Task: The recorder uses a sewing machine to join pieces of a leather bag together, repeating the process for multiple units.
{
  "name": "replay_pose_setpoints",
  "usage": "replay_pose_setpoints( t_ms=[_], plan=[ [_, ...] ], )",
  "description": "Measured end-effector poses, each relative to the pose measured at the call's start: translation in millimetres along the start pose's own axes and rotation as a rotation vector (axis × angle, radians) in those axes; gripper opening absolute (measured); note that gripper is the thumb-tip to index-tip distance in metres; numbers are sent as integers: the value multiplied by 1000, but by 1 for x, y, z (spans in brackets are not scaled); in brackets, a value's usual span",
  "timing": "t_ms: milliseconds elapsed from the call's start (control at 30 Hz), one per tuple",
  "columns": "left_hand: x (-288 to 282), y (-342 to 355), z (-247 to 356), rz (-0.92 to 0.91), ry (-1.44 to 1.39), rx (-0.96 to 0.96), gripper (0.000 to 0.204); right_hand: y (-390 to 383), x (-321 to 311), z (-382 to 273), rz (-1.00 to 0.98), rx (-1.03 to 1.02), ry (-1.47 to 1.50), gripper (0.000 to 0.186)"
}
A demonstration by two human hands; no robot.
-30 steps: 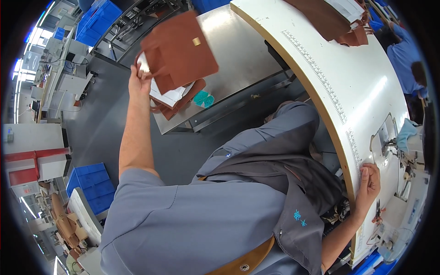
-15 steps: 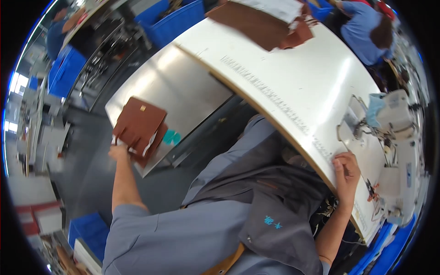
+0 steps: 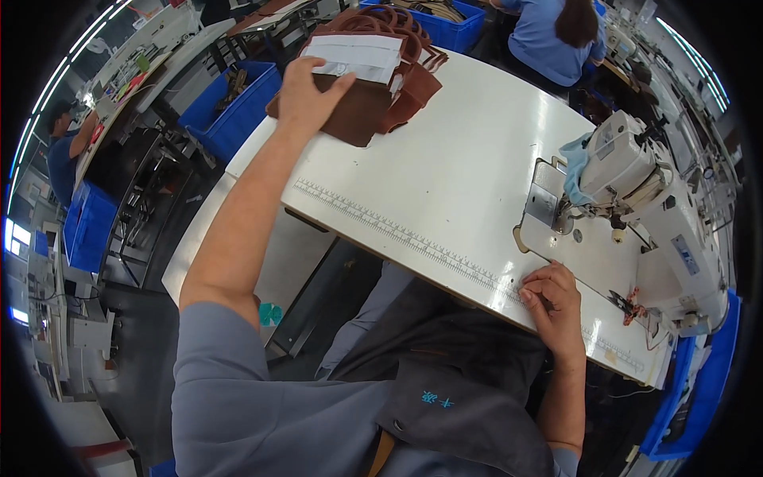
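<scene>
My left hand (image 3: 306, 99) reaches to the far left of the white table (image 3: 445, 179), fingers spread over the edge of a pile of brown leather pieces (image 3: 346, 111). A white lining panel (image 3: 362, 54) lies on top, by its thumb and fingertips; no firm hold shows. Looped brown straps (image 3: 397, 24) lie behind. My right hand (image 3: 554, 306) rests at the table's near edge with curled fingers, thumb against the forefinger. Anything inside it is hidden. Just beyond it stands a white sewing machine (image 3: 624, 159) with a pale blue cloth (image 3: 576, 168) hanging on it.
A printed ruler (image 3: 397, 233) runs along the near edge. Small snips (image 3: 628, 306) lie right of my right hand. A lower metal side table (image 3: 199, 230) is partly behind my left arm. Blue bins (image 3: 230, 111) stand at left; a co-worker in blue (image 3: 548, 40) sits beyond.
My left hand has let go of the brown leather bag piece at the side table and moved up to the pile. That piece is out of sight now. My right hand stays at the table edge.
</scene>
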State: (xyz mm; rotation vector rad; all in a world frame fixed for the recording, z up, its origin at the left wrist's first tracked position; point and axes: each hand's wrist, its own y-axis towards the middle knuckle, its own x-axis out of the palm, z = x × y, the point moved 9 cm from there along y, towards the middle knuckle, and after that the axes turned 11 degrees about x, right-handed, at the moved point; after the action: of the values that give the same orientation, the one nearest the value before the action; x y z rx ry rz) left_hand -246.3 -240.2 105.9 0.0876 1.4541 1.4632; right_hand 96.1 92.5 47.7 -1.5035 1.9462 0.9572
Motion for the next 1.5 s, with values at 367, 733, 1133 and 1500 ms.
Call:
replay_pose_setpoints(
  t_ms=[367,733,1133,1500],
  plan=[
    [122,22,39,-322,77,-341,110,3,-5,2,18,0,-11,9],
    [111,10,-22,-83,-331,-239,64,10,3,0,-33,-19,-7,10],
    [67,-4,-53,142,-1472,-830,42,89,67,-92,-169,-398,-90,41],
    [52,-20,-105,237,-1233,-818,40,227,218,-126,-201,-329,-435,73]
  ],
)
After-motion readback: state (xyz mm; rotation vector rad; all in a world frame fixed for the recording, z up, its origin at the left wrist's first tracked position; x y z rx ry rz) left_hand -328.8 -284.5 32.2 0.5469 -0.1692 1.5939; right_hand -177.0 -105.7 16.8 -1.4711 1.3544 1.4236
